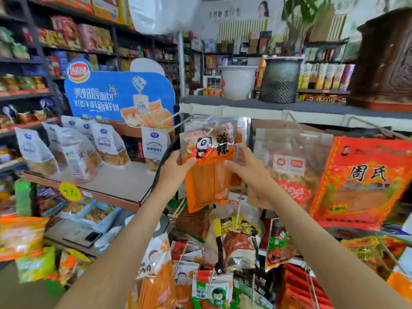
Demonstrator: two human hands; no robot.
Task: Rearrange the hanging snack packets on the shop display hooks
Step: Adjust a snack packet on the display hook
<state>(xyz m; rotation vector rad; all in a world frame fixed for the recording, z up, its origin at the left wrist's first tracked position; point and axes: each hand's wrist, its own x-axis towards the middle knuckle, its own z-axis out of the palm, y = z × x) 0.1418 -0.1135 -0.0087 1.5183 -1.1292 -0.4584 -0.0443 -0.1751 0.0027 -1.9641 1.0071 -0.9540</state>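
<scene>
The person holds an orange panda packet in front of the display, centre of the scene, with both hands. The left hand grips its left edge, thumb pressed on the front and fingers curled behind. The right hand pinches the right edge, thumb on the front and fingers along the side. The packet's top reaches the wire hook under the shelf edge, but whether it hangs on the hook cannot be told. A silver packet sits just behind it, to the right.

Further right hang a clear packet with a red label and a large red packet. More snack packets hang on the lower rows, near the person. To the left stands a blue bread sign with white bags in front of it. On the far shelf top sit a white pot and a dark mesh bin.
</scene>
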